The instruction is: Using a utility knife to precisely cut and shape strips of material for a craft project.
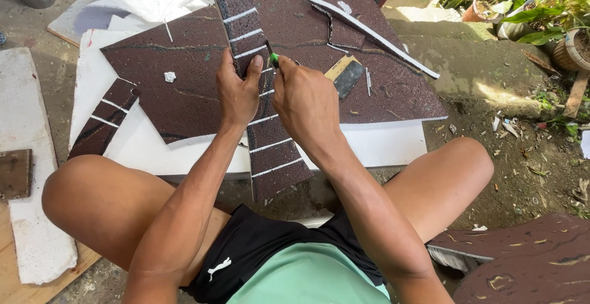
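**Watcher:** Fingers point(228, 70) of your left hand point(238, 92) are wrapped around the long brown strip point(261, 95), thumb pressed flat on its top face and the rest curled over its left edge, so the grip is closed on that strip.

**Operator:** And my right?

**Watcher:** Your right hand point(305, 98) is bunched tight around a small green-tipped tool point(274, 59). Only the green tip shows past your knuckles, right at the strip's right edge; what kind of tool it is, you cannot tell from this view.

**Operator:** Where does the strip lie?

**Watcher:** It runs from the top of the view down toward your lap, scored across by white cuts at intervals. Its lower end hangs past the edge of the white foam board point(381, 147), between your knees. Your hands hold it about midway along, over the big brown speckled sheet point(184, 95).

**Operator:** What else is around you?

**Watcher:** A shorter brown strip point(104, 119) with the same white cuts lies to your left, well apart from your hands. Beyond your right hand, on the big sheet, rests a piece of sandpaper point(345, 73), and a long thin white-edged offcut point(375, 36) slants across the far right. A white leaf-shaped cut-out point(153, 0) sits at the top left. Potted plants point(541, 15) stand at the far right, and another brown panel point(528, 261) lies by your right knee.
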